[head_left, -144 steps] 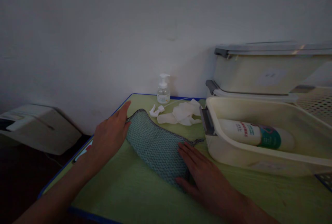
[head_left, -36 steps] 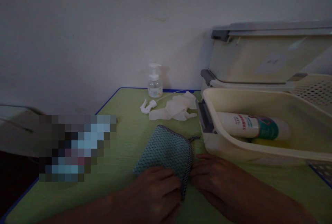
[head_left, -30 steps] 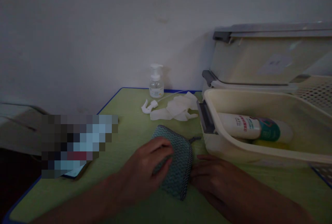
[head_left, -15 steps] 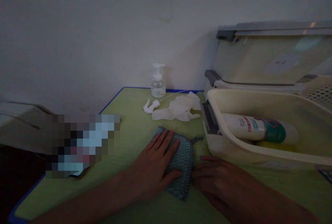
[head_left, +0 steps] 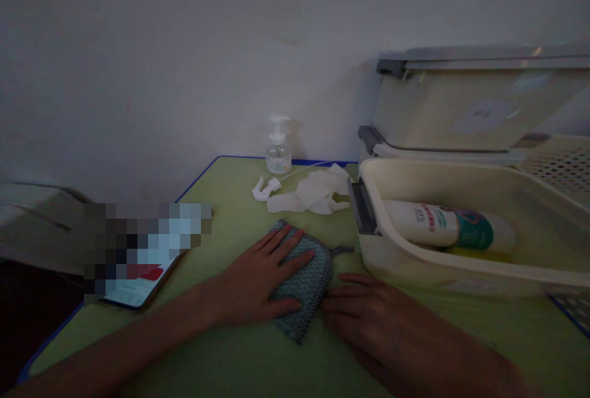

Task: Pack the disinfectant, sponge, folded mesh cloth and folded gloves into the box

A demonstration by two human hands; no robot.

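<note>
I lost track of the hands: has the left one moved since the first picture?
Yes: judged against the pump bottle, the left hand has moved right and toward the wearer.

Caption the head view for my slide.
Left hand spread on a teal cloth, right hand at its edge, beside an open bin holding a bottle.

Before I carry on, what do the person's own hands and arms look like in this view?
Both the left hand and the right hand are bare, with no gloves, rings or watch to be seen. The left forearm and right forearm show no sleeves as far as the picture reaches. It is too dim to make out the nails.
</note>
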